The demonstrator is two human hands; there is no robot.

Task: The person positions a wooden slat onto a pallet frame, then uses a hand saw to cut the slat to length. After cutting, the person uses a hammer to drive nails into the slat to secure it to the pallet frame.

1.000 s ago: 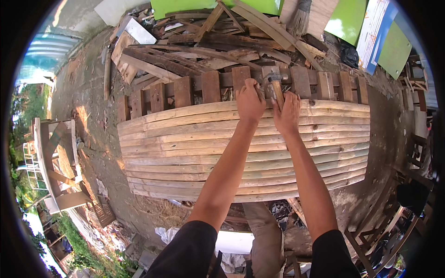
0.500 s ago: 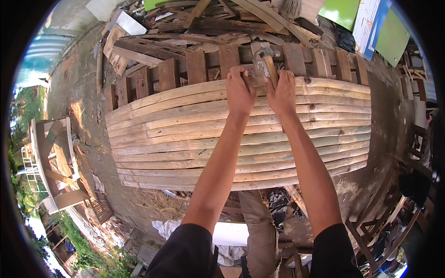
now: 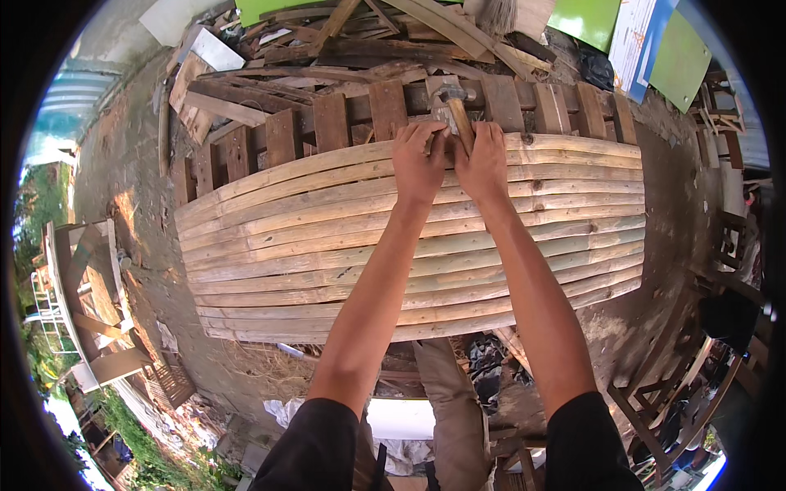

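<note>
A hammer (image 3: 461,123) lies over the far edge of the bamboo slat panel (image 3: 344,262), its metal head pointing away from me. My right hand (image 3: 483,164) is closed around its wooden handle. Close beside it on the left, my left hand (image 3: 418,162) is closed, with thumb and fingers bent together over the farthest slats. Whatever the left fingers may hold is too small or hidden to make out. The panel's long pale strips run left to right under both wrists.
Beyond the panel, short brown boards (image 3: 329,121) stand in a spaced row along a rail. A heap of scrap timber (image 3: 385,53) lies behind them. At left is a wooden frame (image 3: 98,319) on the dirt ground; dark wooden pieces (image 3: 663,393) crowd the right.
The whole view has shifted slightly, so the panel appears farther left. My left hand has come a little closer to the right hand and its fingers have changed their bend. The hammer stays in the right.
</note>
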